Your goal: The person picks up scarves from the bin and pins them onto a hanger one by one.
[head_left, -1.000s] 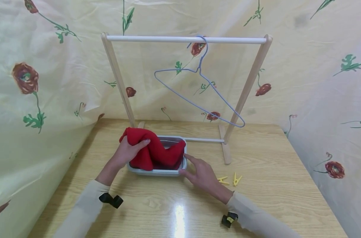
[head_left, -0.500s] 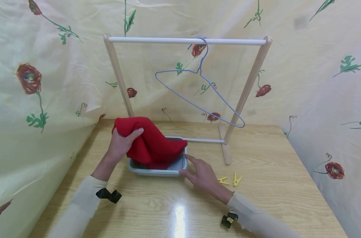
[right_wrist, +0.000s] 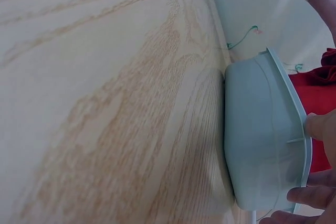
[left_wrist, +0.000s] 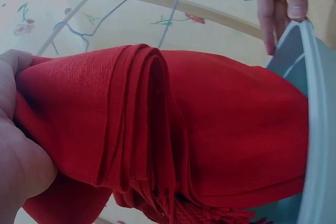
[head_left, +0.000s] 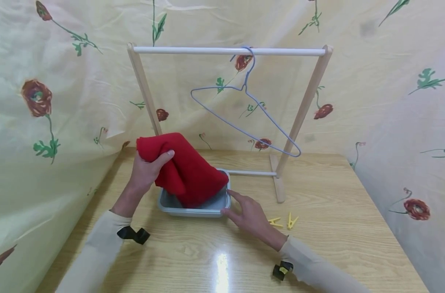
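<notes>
A red fringed scarf point(head_left: 193, 171), folded in layers, slants up out of a pale grey-blue plastic tub point(head_left: 193, 212). My left hand point(head_left: 144, 173) grips its raised end above the tub's left side, thumb on top. The lower part of the scarf still lies inside the tub. In the left wrist view, the fringe point(left_wrist: 210, 214) hangs below the folds. My right hand point(head_left: 249, 213) holds the tub's front right corner, its thumb at the front rim and its fingers along the right end. The right wrist view shows that thumb point(right_wrist: 316, 126) on the rim.
Behind the tub stands a rack with wooden legs point(head_left: 305, 106) and a white top bar point(head_left: 193, 50). A blue wire hanger point(head_left: 222, 117) hangs from it. Two yellow clothespins point(head_left: 291, 221) lie right of my right hand on the wooden table point(head_left: 339, 228).
My left hand has risen and moved slightly left, drawing the scarf partly out of the tub and baring more of its inside. The right hand has stayed at the tub's corner.
</notes>
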A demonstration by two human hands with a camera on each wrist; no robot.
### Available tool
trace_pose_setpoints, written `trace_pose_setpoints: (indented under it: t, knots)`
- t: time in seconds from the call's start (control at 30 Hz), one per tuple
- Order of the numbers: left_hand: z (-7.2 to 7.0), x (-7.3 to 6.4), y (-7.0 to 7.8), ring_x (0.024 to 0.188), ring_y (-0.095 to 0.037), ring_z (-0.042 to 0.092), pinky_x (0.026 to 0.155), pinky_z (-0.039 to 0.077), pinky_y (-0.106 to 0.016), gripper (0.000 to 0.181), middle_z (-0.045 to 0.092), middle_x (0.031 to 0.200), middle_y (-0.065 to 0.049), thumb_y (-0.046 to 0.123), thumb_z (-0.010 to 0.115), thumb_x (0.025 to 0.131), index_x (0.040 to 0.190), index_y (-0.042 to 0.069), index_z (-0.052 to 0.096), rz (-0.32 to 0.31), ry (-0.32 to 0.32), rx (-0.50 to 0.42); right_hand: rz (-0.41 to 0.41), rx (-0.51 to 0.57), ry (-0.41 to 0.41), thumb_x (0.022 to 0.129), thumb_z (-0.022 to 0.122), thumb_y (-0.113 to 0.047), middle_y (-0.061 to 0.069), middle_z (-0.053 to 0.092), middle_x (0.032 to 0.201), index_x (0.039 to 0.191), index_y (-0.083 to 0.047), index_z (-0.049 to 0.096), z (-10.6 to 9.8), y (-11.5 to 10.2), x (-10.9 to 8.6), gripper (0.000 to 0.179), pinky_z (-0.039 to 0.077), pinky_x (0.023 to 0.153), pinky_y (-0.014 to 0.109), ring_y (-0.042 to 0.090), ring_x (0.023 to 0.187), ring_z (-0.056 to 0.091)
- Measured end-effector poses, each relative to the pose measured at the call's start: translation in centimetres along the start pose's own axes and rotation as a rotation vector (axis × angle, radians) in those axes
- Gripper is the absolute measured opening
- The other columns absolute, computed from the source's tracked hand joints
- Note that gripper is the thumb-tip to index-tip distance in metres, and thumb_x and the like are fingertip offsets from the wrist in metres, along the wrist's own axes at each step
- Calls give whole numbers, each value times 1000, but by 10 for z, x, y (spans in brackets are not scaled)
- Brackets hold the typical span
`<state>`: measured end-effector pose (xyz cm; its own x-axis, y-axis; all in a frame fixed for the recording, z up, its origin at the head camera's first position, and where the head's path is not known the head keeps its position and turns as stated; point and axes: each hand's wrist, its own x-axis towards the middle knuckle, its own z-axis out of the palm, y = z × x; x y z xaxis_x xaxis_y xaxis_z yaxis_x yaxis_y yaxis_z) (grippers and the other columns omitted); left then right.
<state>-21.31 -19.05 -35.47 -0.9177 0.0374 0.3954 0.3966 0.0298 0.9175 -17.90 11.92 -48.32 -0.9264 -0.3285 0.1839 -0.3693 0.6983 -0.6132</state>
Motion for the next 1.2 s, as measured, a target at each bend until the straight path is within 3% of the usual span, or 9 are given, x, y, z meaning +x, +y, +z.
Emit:
trace_pose_setpoints:
  t: [0.23, 0.5, 0.8, 1.2]
  knots:
    - [-4, 8, 18, 92, -21, 71, 78, 60, -32, 28, 73, 106, -3, 4, 68, 94, 121, 11, 64, 93, -17, -56, 5, 4, -8, 93, 73, -47, 10, 63, 140, 150, -17, 53, 0, 2, 1, 67, 50, 104, 51, 30, 127, 61]
    - [-8, 18, 42, 101, -24, 68, 81, 60, -31, 37, 68, 116, -7, 5, 68, 93, 128, 14, 59, 94, -16, -93, 38, -1, -24, 93, 72, -47, 8, 62, 142, 151, -20, 52, -1, 4, 0, 67, 49, 105, 50, 29, 129, 60]
    - [-6, 23, 48, 100, -26, 69, 80, 61, -32, 39, 69, 115, -8, -1, 68, 90, 125, 14, 61, 129, -26, -117, 64, -35, -1, 92, 69, -57, 7, 62, 142, 152, -24, 50, -12, 3, -3, 72, 50, 103, 53, 30, 128, 60]
    - [-10, 21, 44, 108, -26, 65, 82, 60, -30, 43, 65, 122, -7, 1, 69, 91, 130, 14, 56, 79, -34, -92, -142, -37, 106, 96, 70, -45, 4, 65, 139, 142, -14, 61, -69, -27, -8, 56, 57, 92, 46, 25, 125, 64]
